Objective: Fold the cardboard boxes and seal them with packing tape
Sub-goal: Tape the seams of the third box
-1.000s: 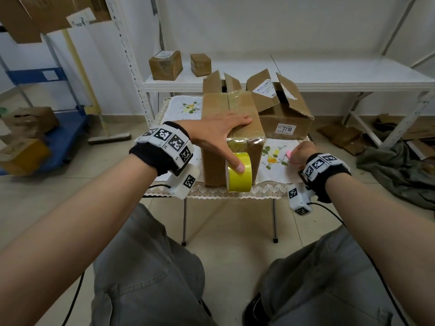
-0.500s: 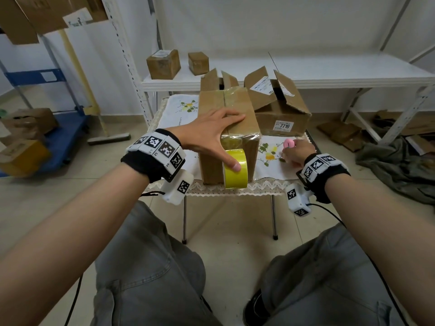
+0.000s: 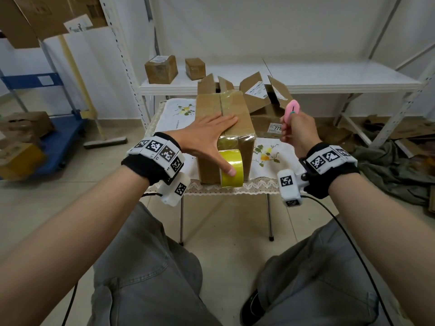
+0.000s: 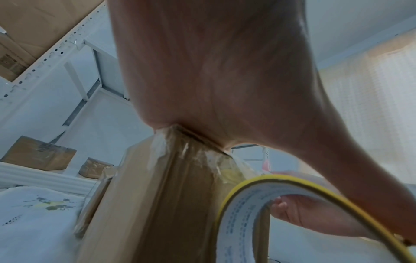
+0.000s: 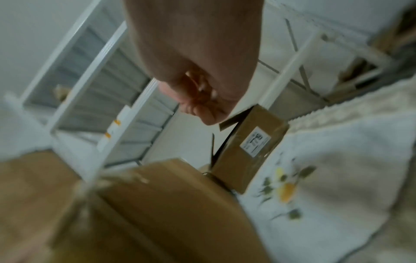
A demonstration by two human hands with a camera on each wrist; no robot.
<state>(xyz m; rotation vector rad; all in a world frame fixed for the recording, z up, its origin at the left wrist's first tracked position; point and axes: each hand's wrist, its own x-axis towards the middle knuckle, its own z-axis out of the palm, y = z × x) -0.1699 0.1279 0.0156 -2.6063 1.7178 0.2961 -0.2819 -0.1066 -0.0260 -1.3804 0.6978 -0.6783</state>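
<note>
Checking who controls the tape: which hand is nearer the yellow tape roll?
Left. The left hand lies on the box, thumb pressing the tape roll; the right hand is raised to its right, gripping a pink cutter.

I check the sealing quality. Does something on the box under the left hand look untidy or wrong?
Yes. On the box, the clear tape is wrinkled and bunched where it turns over the near top edge, not flat. The yellow tape roll hangs against the front face, uncut, under the left hand's thumb.

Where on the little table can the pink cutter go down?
Bare cloth lies right of the taped box, in front of the open box. Another patch lies left of the taped box. The middle is crowded with boxes and tape roll.
</note>
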